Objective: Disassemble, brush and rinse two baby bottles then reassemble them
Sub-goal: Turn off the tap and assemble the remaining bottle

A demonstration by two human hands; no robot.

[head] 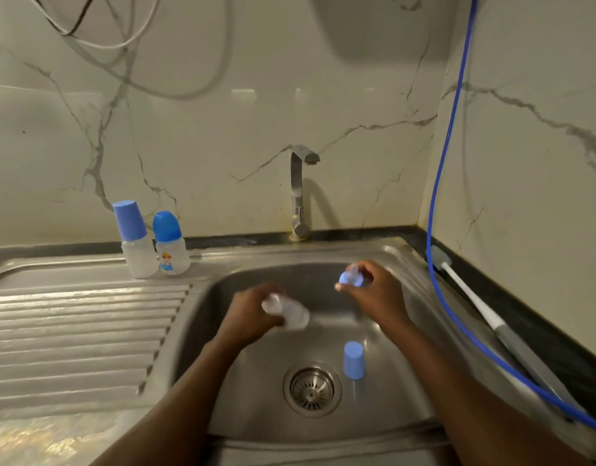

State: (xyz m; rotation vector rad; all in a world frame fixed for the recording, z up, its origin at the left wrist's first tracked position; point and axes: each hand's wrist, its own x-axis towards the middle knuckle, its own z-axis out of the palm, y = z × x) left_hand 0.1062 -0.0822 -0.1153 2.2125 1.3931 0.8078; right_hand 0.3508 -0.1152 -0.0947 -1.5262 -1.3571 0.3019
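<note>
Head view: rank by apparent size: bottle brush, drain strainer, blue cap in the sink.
1. bottle brush, longest by far
2. drain strainer
3. blue cap, smallest
Cap and strainer sit close together, so nearness hardly matters.

Home kitchen: steel sink [384,260] (drainboard), marble backsplash [222,146].

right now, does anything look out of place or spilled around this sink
One thing: a blue cap stands loose in the sink, right of the drain, apart from the bottle in the left hand and the teat in the right hand. Nothing looks spilled or broken.
</note>
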